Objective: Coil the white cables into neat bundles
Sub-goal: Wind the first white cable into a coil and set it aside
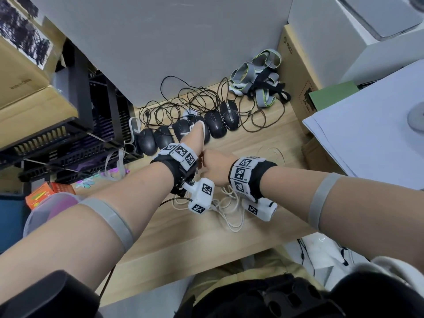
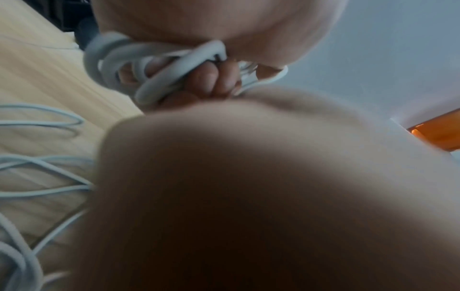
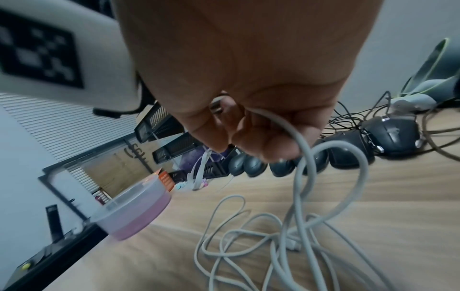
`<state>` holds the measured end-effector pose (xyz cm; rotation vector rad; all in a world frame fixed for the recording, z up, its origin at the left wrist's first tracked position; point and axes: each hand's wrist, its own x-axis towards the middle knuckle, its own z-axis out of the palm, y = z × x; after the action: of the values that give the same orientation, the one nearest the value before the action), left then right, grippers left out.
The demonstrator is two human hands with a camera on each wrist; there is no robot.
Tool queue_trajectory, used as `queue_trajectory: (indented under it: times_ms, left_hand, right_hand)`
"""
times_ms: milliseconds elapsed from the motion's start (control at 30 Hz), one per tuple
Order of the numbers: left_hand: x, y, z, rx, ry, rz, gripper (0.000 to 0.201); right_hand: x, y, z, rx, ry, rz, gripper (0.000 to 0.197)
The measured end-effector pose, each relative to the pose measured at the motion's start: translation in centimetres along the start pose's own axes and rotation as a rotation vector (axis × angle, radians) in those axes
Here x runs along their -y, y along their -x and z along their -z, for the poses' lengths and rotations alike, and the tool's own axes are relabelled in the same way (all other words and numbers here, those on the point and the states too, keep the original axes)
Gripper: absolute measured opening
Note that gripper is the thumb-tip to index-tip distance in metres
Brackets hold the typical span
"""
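My left hand (image 1: 193, 136) reaches out over the wooden desk (image 1: 263, 143), its curled fingers (image 2: 214, 78) gripping a small coil of white cable (image 2: 159, 78). Some white loops show at its fingertips in the head view. Just behind the left wrist is my right hand (image 1: 215, 167), which pinches a strand of the same white cable (image 3: 296, 141). That strand hangs down to a loose tangle of white cables (image 3: 248, 246) lying on the desk. In the head view, the tangle (image 1: 229, 210) lies under both wrists.
A row of black mice (image 1: 215, 125) with tangled dark cords (image 1: 183, 99) lies beyond the hands. Grey straps (image 1: 259, 79) and a cardboard box (image 1: 296, 88) are at the back right. Black trays (image 1: 68, 134) and a pink lidded tub (image 3: 134, 212) sit at the left, with stacked paper (image 1: 367, 125) at the right.
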<state>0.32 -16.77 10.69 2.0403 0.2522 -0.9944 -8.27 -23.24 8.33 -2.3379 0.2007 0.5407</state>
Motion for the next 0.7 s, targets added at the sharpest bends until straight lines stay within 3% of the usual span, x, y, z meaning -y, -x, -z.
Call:
queue_trajectory:
  times_ms: [100, 200, 333, 467, 600, 700]
  left_hand:
    - [-0.3, 0.9, 0.0, -0.009, 0.022, 0.013, 0.060]
    - [-0.1, 0.8, -0.3, 0.006, 0.021, 0.044, 0.075]
    - [0.0, 0.1, -0.8, 0.020, 0.153, 0.022, 0.064]
    - [-0.6, 0.2, -0.2, 0.115, 0.326, 0.097, 0.071]
    - [-1.0, 0.0, 0.7, 0.128, 0.207, 0.108, 0.061]
    - [-1.0, -0.3, 1.4, 0.162, 0.157, 0.128, 0.061]
  right_hand:
    - [-0.1, 0.3, -0.7, 0.080, 0.103, 0.020, 0.029]
    - [-0.7, 0.1, -1.2, 0.138, 0.136, -0.014, 0.038]
    - [-1.9, 0.4, -1.5, 0.159, 0.187, 0.044, 0.024]
    - [-3.2, 1.3, -2.4, 0.219, 0.230, 0.066, 0.016]
    - [-5.1, 1.8, -3.3, 0.204, 0.181, 0.072, 0.030]
    - [-5.4, 2.0, -2.6, 0.109, 0.127, 0.055, 0.029]
